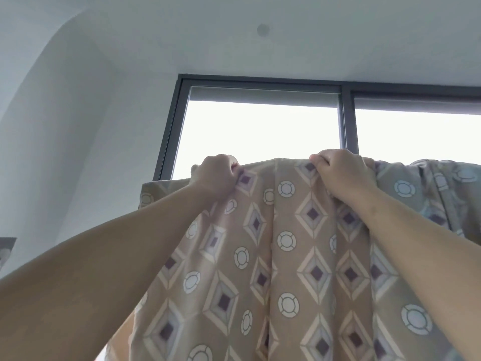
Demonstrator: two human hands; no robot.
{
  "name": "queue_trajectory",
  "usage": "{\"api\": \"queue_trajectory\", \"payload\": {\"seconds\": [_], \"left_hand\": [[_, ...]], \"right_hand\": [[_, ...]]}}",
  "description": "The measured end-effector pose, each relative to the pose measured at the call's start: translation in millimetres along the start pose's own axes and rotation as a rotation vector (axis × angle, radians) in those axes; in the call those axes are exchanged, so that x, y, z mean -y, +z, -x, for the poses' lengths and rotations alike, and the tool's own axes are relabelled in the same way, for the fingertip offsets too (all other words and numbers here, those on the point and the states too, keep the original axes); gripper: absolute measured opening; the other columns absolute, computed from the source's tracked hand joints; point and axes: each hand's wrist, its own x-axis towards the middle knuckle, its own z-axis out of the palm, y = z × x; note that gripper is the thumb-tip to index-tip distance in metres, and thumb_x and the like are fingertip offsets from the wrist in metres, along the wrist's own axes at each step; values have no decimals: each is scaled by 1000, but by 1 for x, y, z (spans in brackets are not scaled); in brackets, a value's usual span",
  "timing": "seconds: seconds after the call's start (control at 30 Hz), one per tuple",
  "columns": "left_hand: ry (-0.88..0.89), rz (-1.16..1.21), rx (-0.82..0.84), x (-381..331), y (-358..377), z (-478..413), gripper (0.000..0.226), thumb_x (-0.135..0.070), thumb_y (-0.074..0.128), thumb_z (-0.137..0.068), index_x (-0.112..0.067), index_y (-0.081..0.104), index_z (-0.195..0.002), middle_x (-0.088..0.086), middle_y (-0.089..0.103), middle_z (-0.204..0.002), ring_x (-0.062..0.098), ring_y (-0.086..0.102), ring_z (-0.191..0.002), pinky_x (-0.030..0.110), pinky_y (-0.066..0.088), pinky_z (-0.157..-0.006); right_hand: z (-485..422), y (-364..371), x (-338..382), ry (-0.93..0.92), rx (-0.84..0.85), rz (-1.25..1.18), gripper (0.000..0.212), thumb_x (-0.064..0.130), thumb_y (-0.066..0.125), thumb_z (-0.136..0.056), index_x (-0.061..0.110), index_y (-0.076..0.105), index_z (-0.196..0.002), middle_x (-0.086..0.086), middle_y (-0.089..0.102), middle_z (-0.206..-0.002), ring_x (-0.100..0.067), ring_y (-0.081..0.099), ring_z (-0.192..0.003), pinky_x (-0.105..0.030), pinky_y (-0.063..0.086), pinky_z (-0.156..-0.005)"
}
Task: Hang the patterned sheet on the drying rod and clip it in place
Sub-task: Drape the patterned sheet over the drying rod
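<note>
- Left hand point(216, 175) and right hand point(343, 173) both fisted tight on the top edge of the sheet point(286, 256), overhead, before the window point(260, 131).
- Rod hidden; can't tell if the sheet is over it.
- Risk: unclipped, bunched right side drags it off when I let go.

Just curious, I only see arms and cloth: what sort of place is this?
Likely a room in a home: a white ceiling, a dark-framed window, and a patterned sheet held up before it.
</note>
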Motion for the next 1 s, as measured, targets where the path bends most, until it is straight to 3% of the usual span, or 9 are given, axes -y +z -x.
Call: {"api": "queue_trajectory", "payload": {"seconds": [0.1,0.2,0.3,0.43,0.5,0.6,0.77,0.93,1.0], "left_hand": [[-55,-66,-102,10,-4,-1,29,-27,40,-97,-14,64,-90,2,64,-84,24,55,-84,36,31,-81],[-58,-104,-109,13,-4,1,30,-27,39,-97,-15,64,-88,3,64,-82,24,54,-83,36,24,-79],[-103,-68,-76,7,-4,1,26,-18,39,-94,-17,60,-78,-1,61,-75,23,53,-80,35,29,-81],[-56,64,35,-11,-2,5,28,-29,36,-96,-24,59,-112,-3,66,-106,17,55,-95,42,39,-97],[26,73,86,-29,3,8,34,-39,33,-97,-27,52,-123,-3,60,-121,19,53,-107,44,34,-102],[174,61,63,-55,11,8,38,-37,26,-100,-28,47,-130,-4,54,-131,17,46,-122,42,24,-104],[312,-41,68,-101,25,-1,36,-31,26,-99,-26,54,-122,-3,59,-123,18,48,-117,43,23,-100],[304,-27,148,-147,46,-4,34,-30,26,-98,-21,56,-113,0,62,-97,21,56,-96,39,28,-93],[293,-23,134,-160,56,-4,37,-32,24,-99,-21,56,-115,2,64,-100,22,55,-96,39,28,-94]], "right_hand": [[-5,-4,-9,43,-24,-19,33,29,38,-99,15,67,-92,3,54,-58,-25,57,-85,-39,32,-96],[-5,-5,-16,78,-57,-28,28,23,37,-98,12,63,-94,-5,65,-76,-30,59,-93,-39,35,-93],[0,-4,-13,88,-57,-15,26,20,30,-97,12,55,-97,-7,64,-88,-30,55,-94,-37,32,-89],[14,3,-5,-61,10,94,31,34,26,-99,15,50,-96,-5,61,-96,-27,48,-98,-38,29,-89],[16,1,-2,-82,40,110,35,39,27,-99,16,53,-100,-3,61,-102,-27,48,-103,-39,28,-93],[18,-8,-3,-107,62,82,36,38,26,-100,19,55,-109,0,63,-110,-23,47,-107,-37,31,-89],[28,-34,-33,-76,32,213,38,28,26,-98,27,48,-129,3,56,-131,-21,38,-127,-42,19,-108],[25,-60,-80,19,114,302,41,38,22,-98,31,48,-128,2,53,-133,-23,40,-124,-43,23,-102],[25,-64,-90,25,166,320,42,44,19,-97,35,46,-129,2,50,-135,-24,38,-124,-46,23,-102]]}}
